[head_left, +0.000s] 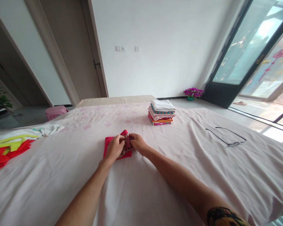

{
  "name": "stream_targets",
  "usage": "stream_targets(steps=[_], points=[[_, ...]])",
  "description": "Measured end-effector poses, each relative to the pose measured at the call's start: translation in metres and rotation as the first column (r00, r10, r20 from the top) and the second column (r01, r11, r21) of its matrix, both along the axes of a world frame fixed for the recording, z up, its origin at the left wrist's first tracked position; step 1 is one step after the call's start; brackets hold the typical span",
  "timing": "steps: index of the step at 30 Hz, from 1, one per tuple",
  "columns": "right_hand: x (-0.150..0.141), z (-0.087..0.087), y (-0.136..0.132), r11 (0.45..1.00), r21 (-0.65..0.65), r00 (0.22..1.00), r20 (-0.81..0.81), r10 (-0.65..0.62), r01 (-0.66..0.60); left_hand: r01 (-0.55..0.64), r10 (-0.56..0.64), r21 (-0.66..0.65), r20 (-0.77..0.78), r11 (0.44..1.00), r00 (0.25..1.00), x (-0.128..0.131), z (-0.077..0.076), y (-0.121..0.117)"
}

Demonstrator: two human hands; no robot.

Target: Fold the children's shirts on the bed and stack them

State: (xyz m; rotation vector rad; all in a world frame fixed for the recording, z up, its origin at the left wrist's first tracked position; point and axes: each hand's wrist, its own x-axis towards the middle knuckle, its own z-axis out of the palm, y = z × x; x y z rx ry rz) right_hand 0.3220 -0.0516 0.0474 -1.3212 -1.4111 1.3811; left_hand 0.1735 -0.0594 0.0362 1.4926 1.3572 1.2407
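Observation:
A small red folded cloth [107,143] lies on the pale pink bedsheet [122,194] in front of me, with a patterned part showing near its middle. My left hand [114,147] has its fingers closed on the raised dark-red and patterned portion. From the other side, my right hand [137,144] pinches the same raised portion, close to my left fingertips. Just beyond and to the right stands a neat stack of folded clothes [162,113] with a white piece on top. My fingers cover part of the red cloth.
Loose red, yellow and white clothes [13,145] lie at the left edge. Eyeglasses [234,143] rest on the sheet at the right. Beyond the bed are a pink stool [56,111], purple flowers [193,92] and a glass door [240,47].

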Motion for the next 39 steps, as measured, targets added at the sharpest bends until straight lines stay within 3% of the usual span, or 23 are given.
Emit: stream_targets(steps=[4, 8, 13, 17, 20, 24, 29, 34, 39], points=[[0.017, -0.004, 0.004, 0.989, -0.032, 0.988, -0.056, -0.147, 0.146, -0.042, 0.097, 0.192, -0.29, 0.98, 0.952, 0.01, 0.001, -0.01], [0.029, -0.004, 0.01, 0.97, 0.045, 0.969, -0.071, -0.236, 0.239, 0.026, 0.163, 0.325, -0.541, 0.945, 0.825, 0.018, -0.004, -0.019], [0.026, -0.01, 0.013, 0.924, 0.338, 0.982, -0.002, -0.191, 0.181, 0.141, 0.157, 0.321, -0.744, 0.937, 0.65, 0.018, -0.02, -0.017], [0.029, -0.015, 0.013, 0.902, 0.411, 0.941, 0.236, -0.243, 0.13, 0.153, 0.144, 0.289, -0.788, 0.945, 0.598, 0.014, -0.024, -0.017], [0.039, -0.017, 0.013, 0.898, 0.435, 0.845, 0.452, -0.287, 0.072, 0.158, 0.168, 0.325, -0.778, 0.933, 0.606, 0.016, -0.018, -0.023], [0.047, -0.014, 0.009, 0.894, 0.436, 0.738, 0.637, -0.221, -0.108, 0.151, 0.17, 0.34, -0.749, 0.928, 0.641, 0.029, -0.013, -0.033], [0.042, -0.007, 0.003, 0.901, 0.404, 0.62, 0.751, -0.228, -0.158, 0.083, 0.128, 0.289, -0.639, 0.954, 0.759, 0.036, -0.012, -0.032], [0.036, -0.004, 0.001, 0.899, 0.405, 0.612, 0.757, -0.23, -0.164, 0.061, 0.033, 0.278, -0.323, 0.959, 0.946, 0.029, -0.006, -0.027], [0.032, -0.006, 0.004, 0.893, 0.431, 0.629, 0.732, -0.262, -0.129, -0.041, 0.04, 0.189, 0.013, 0.981, 0.999, 0.028, 0.002, -0.029]])
